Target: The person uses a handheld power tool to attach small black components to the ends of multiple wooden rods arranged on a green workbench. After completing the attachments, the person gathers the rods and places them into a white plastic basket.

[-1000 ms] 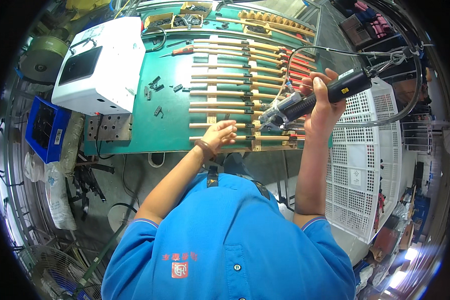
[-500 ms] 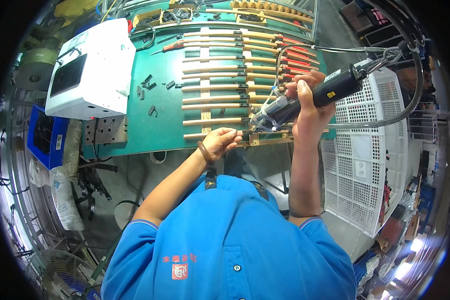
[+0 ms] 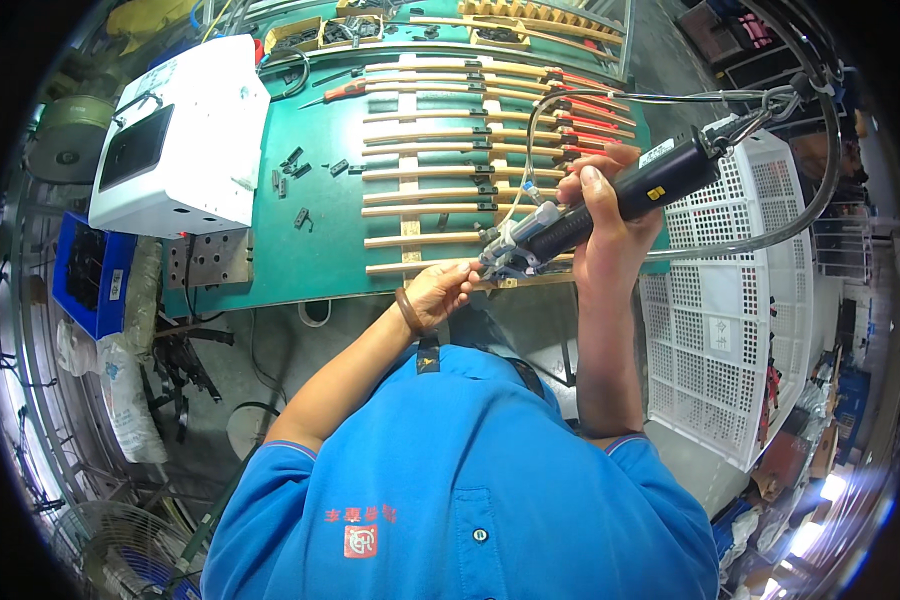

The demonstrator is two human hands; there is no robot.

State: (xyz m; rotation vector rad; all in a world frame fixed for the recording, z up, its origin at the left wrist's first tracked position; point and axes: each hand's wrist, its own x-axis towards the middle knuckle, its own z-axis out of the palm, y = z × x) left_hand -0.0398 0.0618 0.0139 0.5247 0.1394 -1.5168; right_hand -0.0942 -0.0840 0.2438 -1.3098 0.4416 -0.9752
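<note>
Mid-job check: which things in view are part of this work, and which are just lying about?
Seemingly part of the work:
black handheld tool, in the right hand
nearest wooden strip, left hand at it
other wooden strips, laid in a row with black fittings

Apparently just about:
orange-handled screwdriver
loose black pieces (may belong; can't tell)
blue bin
white crate

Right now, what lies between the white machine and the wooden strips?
In the head view: small black parts, a thin dark rod and a screwdriver, on the green tabletop.
</note>
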